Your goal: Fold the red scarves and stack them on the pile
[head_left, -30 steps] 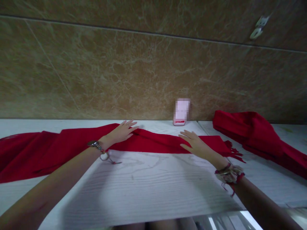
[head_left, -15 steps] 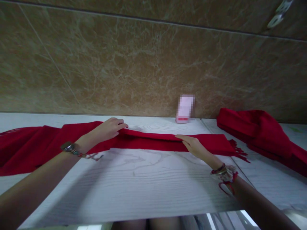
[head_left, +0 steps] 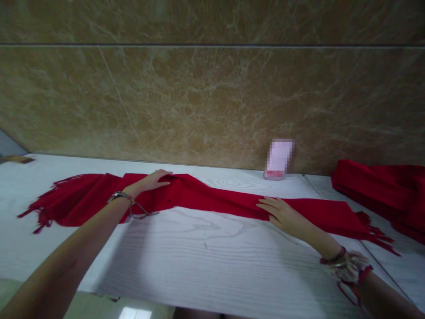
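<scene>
I'm resting left hand and right hand open, clasping nothing | red scarf is lying nearer me than pink oblong | I'm risking creases if I'm dragging unevenly

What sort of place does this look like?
Indoors, perhaps a home or shop: a marbled wall, a white tabletop against it, and a fringed red cloth lying on top.

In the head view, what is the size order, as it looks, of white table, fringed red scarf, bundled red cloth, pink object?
1. White table
2. Fringed red scarf
3. Bundled red cloth, cut off
4. Pink object
</scene>
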`<state>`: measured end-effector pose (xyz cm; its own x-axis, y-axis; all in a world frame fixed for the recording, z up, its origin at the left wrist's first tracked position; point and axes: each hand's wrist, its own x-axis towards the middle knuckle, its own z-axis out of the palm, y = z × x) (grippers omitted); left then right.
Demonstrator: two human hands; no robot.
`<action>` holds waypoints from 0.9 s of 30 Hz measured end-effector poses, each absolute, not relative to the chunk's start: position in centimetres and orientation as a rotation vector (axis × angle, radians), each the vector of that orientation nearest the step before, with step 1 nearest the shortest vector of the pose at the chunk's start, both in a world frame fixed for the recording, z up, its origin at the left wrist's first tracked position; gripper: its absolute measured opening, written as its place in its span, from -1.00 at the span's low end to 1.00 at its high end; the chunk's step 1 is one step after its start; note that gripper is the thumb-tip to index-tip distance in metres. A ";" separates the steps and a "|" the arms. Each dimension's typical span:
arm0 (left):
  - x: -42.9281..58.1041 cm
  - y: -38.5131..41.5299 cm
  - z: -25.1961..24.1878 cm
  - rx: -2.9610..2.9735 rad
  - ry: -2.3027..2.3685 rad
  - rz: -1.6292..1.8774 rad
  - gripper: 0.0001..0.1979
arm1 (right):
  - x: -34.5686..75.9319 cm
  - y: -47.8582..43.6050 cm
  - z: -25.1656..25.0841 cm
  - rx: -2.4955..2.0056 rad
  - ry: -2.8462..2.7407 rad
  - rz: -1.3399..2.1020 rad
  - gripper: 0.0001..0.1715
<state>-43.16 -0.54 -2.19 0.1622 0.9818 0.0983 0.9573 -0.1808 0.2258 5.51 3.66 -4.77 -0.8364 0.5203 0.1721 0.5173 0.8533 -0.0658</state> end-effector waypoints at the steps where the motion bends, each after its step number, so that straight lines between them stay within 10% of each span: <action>1: -43.4 -0.5 -2.5 2.290 1.972 0.371 -0.38 | 4.6 3.7 -4.5 -0.756 -2.831 0.016 -0.43; 11: -46.8 -2.0 -3.6 2.189 2.221 0.627 -0.89 | 1.4 5.0 -5.6 -0.672 -2.895 0.326 -0.40; 27: -46.8 -8.7 0.4 2.417 1.965 0.013 -0.74 | 3.1 4.2 -3.9 -0.660 -2.806 0.616 -0.55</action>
<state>-46.80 -8.71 0.43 0.2044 0.9788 -0.0104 0.9786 -0.2040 0.0257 3.09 4.19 -3.92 -0.8820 0.4625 0.0904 0.3822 0.8142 -0.4370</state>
